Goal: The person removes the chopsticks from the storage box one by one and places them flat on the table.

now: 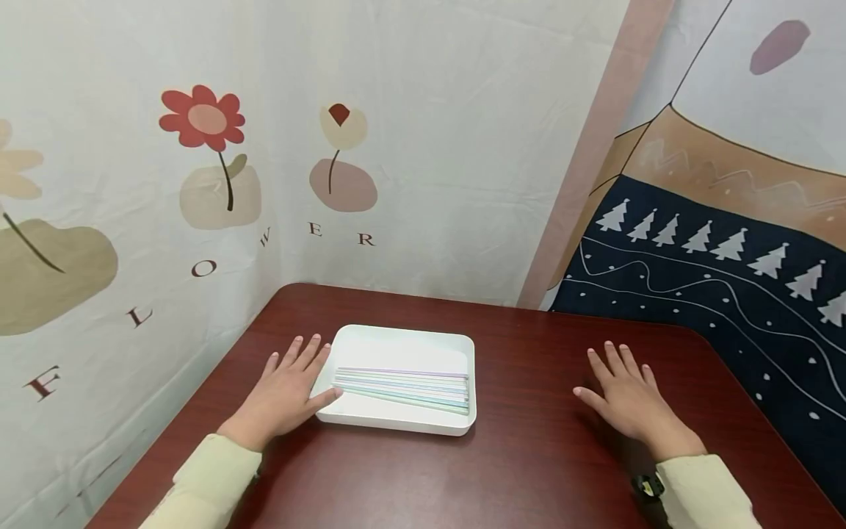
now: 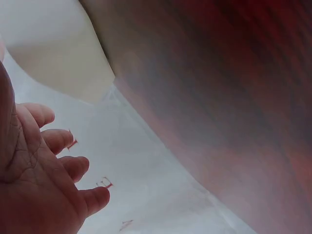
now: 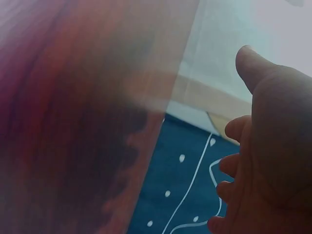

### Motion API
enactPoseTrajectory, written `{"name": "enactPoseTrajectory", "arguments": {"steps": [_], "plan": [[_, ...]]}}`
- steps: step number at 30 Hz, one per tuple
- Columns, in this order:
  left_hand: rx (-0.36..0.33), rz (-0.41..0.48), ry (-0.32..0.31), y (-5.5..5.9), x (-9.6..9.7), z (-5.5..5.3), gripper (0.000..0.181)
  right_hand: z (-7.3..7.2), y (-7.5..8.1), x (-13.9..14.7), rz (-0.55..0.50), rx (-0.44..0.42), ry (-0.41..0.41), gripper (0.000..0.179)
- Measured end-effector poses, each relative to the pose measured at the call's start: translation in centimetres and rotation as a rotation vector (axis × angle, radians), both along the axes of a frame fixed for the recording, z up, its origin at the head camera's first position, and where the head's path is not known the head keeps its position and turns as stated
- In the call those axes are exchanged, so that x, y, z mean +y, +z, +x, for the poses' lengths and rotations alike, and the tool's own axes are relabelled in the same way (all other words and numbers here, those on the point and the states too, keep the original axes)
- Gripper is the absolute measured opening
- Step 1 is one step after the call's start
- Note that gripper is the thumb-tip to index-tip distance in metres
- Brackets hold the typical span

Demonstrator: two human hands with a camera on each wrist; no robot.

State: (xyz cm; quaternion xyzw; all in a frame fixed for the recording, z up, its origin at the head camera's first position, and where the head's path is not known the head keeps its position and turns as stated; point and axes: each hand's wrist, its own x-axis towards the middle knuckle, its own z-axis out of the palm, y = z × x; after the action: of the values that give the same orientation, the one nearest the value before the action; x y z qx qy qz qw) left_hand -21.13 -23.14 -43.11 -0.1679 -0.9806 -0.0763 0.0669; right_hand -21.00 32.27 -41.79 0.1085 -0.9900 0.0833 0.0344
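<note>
A white rectangular tray stands on the dark red wooden table, left of the middle. Several thin pastel sticks lie side by side in it, green, blue, white and purple. My left hand is at the tray's left side, palm down with fingers spread, its thumb overlapping the tray's edge in the head view. Over the right part of the table, my right hand has its fingers spread and holds nothing. In the right wrist view, the right palm shows bare, as does the left palm in the left wrist view.
The table has rounded far corners. Behind and left of it hangs a white cloth printed with flowers and letters. A dark blue cloth with white trees hangs at the right. A dark watch-like device sits at my right wrist.
</note>
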Motion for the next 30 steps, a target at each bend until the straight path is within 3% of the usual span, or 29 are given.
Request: {"name": "enactPoseTrajectory", "arguments": {"steps": [11, 30], "plan": [[-0.032, 0.004, 0.002, -0.4, 0.8, 0.7, 0.099, -2.4, 1.3, -4.4, 0.009, 0.01, 0.104, 0.084], [-0.076, -0.009, -0.006, -0.5, 1.6, 1.1, 0.1, -6.3, 4.4, -11.2, 0.089, 0.03, 0.229, 0.082]]}}
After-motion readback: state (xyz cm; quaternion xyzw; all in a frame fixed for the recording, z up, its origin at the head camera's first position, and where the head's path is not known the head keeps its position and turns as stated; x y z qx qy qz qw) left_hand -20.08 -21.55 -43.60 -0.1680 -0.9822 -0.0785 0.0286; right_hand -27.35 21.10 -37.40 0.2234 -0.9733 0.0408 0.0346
